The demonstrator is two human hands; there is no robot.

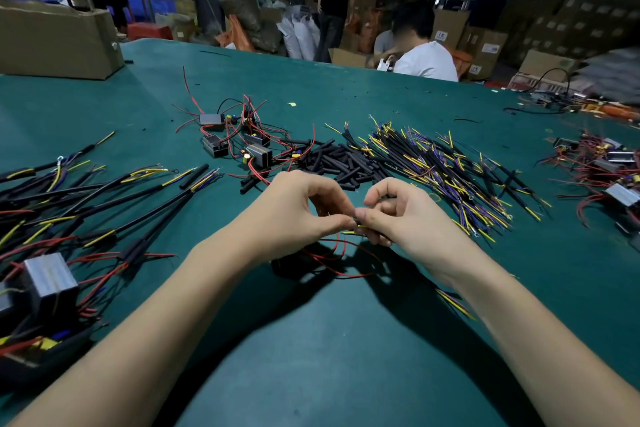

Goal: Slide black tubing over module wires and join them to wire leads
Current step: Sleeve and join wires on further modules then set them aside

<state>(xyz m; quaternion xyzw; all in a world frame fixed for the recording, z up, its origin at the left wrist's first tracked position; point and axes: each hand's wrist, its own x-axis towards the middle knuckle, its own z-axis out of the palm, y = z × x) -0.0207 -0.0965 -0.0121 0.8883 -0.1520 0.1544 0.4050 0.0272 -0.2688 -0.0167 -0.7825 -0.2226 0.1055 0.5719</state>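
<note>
Fingertips of left hand (298, 208) and right hand (398, 215) meet mid-table, pinching a short black tubing piece (356, 221) with thin yellow wire leads (362, 226); red module wires (332, 262) trail beneath onto green felt table (346, 340). Loose black tubing pile (343, 163) lies beyond.

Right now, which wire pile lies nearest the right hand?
The loose yellow-and-purple wire leads, just beyond the right hand; the other piles lie farther.

Bare green table (332, 357) lies open near, between the forearms. Far of the hands, a tubing pile (346, 163) and leads (446, 173) block the way. Finished harnesses (86, 215) crowd the left; modules (609, 177) crowd the right. The table's far half is mostly bare.
</note>
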